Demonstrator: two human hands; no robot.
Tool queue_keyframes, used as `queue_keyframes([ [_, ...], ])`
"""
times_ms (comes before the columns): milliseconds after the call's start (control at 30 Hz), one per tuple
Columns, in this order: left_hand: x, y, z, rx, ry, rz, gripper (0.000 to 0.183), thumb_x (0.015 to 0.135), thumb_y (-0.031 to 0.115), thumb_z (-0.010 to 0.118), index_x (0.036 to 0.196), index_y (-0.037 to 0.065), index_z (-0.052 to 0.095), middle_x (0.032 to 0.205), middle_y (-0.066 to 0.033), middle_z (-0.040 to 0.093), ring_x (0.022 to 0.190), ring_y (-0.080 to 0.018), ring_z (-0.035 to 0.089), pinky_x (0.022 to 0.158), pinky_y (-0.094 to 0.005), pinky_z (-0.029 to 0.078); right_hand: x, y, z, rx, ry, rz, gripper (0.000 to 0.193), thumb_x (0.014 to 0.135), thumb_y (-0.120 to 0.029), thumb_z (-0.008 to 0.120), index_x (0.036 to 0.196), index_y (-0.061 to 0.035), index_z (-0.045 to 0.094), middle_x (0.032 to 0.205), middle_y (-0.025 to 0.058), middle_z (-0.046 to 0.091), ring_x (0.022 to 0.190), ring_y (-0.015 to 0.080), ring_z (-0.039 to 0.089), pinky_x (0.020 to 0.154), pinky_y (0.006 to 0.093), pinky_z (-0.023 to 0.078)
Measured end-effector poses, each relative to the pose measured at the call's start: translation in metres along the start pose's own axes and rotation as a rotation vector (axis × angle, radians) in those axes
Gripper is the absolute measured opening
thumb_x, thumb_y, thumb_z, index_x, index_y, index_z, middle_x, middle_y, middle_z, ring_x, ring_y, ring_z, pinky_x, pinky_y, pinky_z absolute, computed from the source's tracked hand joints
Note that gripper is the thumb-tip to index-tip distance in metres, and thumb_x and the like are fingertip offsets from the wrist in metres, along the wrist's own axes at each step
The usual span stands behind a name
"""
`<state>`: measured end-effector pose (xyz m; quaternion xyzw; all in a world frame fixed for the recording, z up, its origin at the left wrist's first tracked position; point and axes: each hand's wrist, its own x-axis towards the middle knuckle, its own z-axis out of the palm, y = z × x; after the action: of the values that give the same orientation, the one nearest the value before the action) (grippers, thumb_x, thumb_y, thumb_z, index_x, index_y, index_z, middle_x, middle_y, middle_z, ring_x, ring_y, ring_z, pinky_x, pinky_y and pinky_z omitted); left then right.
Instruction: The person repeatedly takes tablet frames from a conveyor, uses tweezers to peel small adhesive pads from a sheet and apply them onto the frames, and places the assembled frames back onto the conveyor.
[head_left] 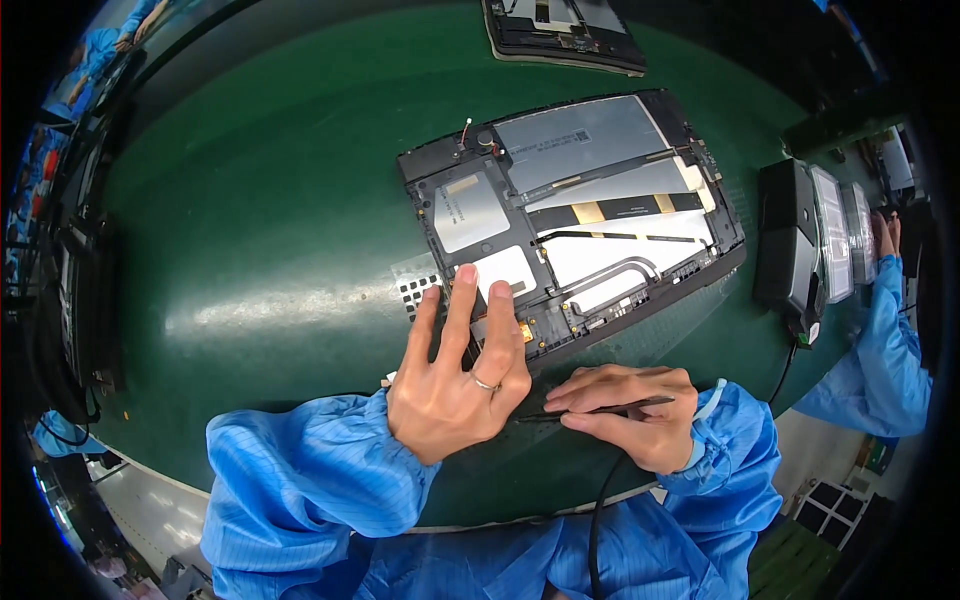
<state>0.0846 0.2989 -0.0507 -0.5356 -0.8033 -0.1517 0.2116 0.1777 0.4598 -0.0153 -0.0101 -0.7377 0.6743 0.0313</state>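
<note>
Item: flat, uncovered black electronic device with white and blue-grey panels (575, 225) — lying at a slant on the dark green surface (250, 220), ahead of both hands.

Item: bare left hand (450, 395), ring on one finger. Grip released, fingers spread over the device's near left corner, two fingertips appearing to rest on a small white rectangular panel (505, 264).

Item: bare right hand (645, 425). Grip grasping a slim, dark, tweezer-like tool (650, 402) between thumb and fingers; tips point left toward the left hand, apart from the device. Whether the tips meet is too small to tell.

Item: clear sheet with black squares (418, 285), at the device's left edge, near the left fingertips.

Handling notes, by judgement: steady the corner with light, flat pressure, since thin panels could dent. Bring the tool in low — its points clear of the dark ribbon strip with gold patches (630, 208) and of the left fingertips. Watch the loose red-and-white wire (467, 130); it could snag.
</note>
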Motion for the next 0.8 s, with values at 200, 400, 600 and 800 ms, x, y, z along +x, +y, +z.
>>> queue_keyframes([
  [200, 0.0, -0.002, -0.002, 0.008, 0.002, -0.006, 0.015, 0.071, 0.011, 0.057, 0.082, 0.001, 0.052, 0.114, -0.0207, 0.045, 0.105, -0.0442, 0.045, 0.074, -0.0522, 0.046, 0.003, -0.005, -0.002, 0.257, 0.11, 0.178, 0.003, 0.065, 0.009, 0.06, 0.068, 0.0096, 0.059, 0.07, 0.0221, 0.061, 0.069, 0.0316, 0.062, 0.072, 0.0399, 0.048],
  [400, 0.011, -0.009, -0.024, -0.104, -0.017, -0.007, 0.032, 0.069, 0.011, 0.058, 0.098, -0.003, 0.052, 0.109, -0.0218, 0.05, 0.099, -0.0391, 0.051, 0.074, -0.0441, 0.047, 0.009, -0.034, -0.019, 0.413, 0.214, -0.019, 0.005, 0.065, 0.011, 0.06, 0.069, 0.0111, 0.058, 0.068, 0.0206, 0.061, 0.072, 0.031, 0.062, 0.07, 0.0379, 0.05],
  [600, 0.04, -0.016, -0.082, -0.084, -0.003, -0.054, 0.048, 0.058, 0.019, 0.068, 0.097, -0.003, 0.052, 0.099, -0.018, 0.055, 0.086, -0.0299, 0.056, 0.073, -0.036, 0.046, 0.028, -0.078, -0.027, 0.319, 0.451, -0.317, 0.005, 0.062, 0.007, 0.057, 0.066, 0.0106, 0.057, 0.069, 0.0239, 0.06, 0.069, 0.0326, 0.061, 0.069, 0.0377, 0.049],
  [800, 0.042, -0.019, -0.086, -0.183, 0.007, -0.143, 0.049, 0.056, 0.015, 0.072, 0.096, -0.002, 0.052, 0.092, -0.0135, 0.056, 0.078, -0.0253, 0.056, 0.069, -0.0315, 0.046, 0.046, -0.071, -0.031, 0.367, 0.427, -0.39, 0.008, 0.067, 0.008, 0.058, 0.074, 0.0093, 0.056, 0.074, 0.0211, 0.061, 0.071, 0.0291, 0.062, 0.067, 0.0346, 0.05],
])
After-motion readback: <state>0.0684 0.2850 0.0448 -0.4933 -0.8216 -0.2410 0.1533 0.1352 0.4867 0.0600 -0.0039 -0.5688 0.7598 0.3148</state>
